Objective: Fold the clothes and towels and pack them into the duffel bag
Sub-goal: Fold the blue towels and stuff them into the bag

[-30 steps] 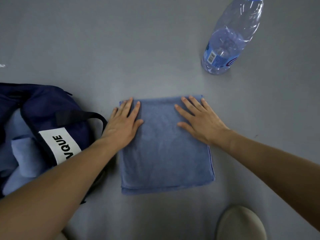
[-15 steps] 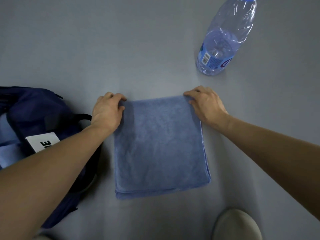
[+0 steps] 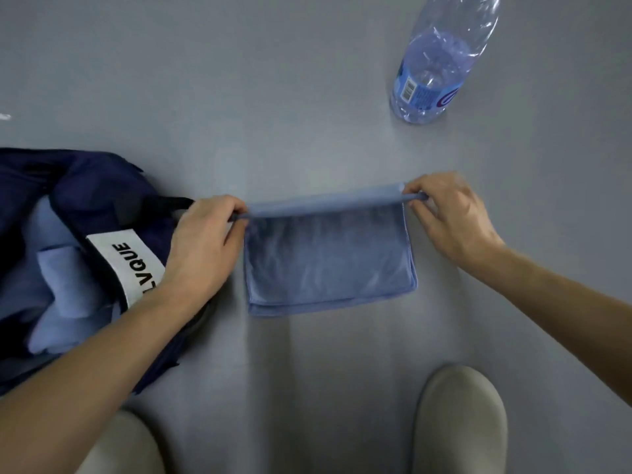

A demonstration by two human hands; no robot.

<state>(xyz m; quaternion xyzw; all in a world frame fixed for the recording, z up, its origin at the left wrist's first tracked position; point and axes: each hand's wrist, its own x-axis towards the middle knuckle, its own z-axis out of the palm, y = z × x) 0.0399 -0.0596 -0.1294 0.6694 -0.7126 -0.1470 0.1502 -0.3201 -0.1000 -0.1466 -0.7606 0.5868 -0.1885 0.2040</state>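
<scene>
the folded blue terry towel [image 3: 328, 261] rests on the grey floor [image 3: 273, 97], its far edge lifted and pinched at both corners by the left hand [image 3: 201, 248] and right hand [image 3: 451, 220], so its long axis runs left to right. the open navy fabric duffel bag [image 3: 95, 179] lies just beside the left hand, the nearer one; the clear plastic water bottle [image 3: 434, 63] stands well apart.

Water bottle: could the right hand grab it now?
Probably yes, once it lets go: the right hand pinches the towel corner, and only bare floor shows between it and the water bottle.
</scene>
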